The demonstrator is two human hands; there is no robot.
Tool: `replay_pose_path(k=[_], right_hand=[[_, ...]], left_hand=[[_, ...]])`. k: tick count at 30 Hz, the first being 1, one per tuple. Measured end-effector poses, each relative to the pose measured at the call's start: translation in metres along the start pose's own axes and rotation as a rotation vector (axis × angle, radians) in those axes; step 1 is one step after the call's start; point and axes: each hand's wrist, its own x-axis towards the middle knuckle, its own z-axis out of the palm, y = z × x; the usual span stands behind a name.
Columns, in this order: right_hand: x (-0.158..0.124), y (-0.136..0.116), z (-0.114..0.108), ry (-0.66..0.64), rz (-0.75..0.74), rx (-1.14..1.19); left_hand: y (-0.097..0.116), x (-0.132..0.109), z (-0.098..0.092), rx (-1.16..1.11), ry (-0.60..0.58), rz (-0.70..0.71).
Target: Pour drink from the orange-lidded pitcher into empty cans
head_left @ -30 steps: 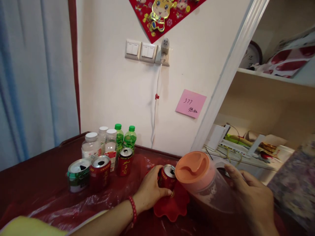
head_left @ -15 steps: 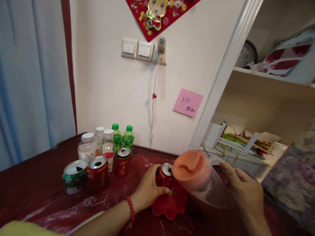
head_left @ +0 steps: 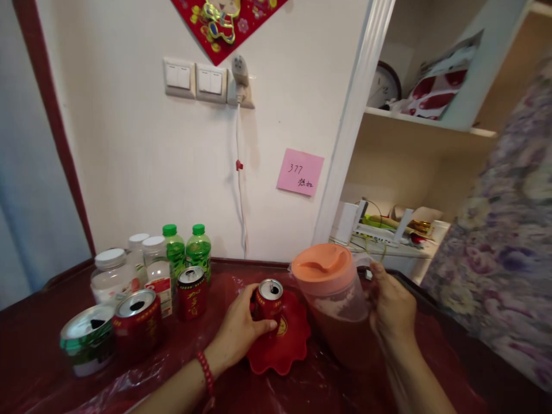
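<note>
Well — red can [head_left: 269,305]; left hand [head_left: 240,329] around.

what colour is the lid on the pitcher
The pitcher lid is orange, best seen in the head view.

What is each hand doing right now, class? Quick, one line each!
Left hand: closed around a red can.
Right hand: closed, holding the orange-lidded pitcher by its handle.

A dark red table [head_left: 30,325] bears plastic sheeting [head_left: 133,382] and, centrally, a scalloped red dish [head_left: 295,339]. Between nine and ten o'clock stand a green can [head_left: 88,351] and two red cans [head_left: 140,325]; at ten, three white-lidded jars [head_left: 110,279]; toward eleven, two green-capped bottles [head_left: 198,250]
</note>
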Motion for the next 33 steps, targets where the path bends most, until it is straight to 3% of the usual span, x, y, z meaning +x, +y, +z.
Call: replay_pose_path(k=[9, 21, 26, 33], right_hand=[[-0.002, 0.022, 0.007, 0.209, 0.065, 0.187], [-0.007, 0.051, 0.008, 0.235, 0.156, 0.278], [-0.005, 0.058, 0.003, 0.253, 0.15, 0.261], [0.0, 0.073, -0.006, 0.316, 0.089, 0.166]], left_hand=[[-0.009, 0.005, 0.0, -0.007, -0.016, -0.023], [-0.013, 0.01, 0.0, 0.044, -0.006, -0.035], [-0.017, 0.011, 0.0, 0.009, -0.012, -0.031], [-0.007, 0.01, -0.002, 0.029, -0.045, -0.064]])
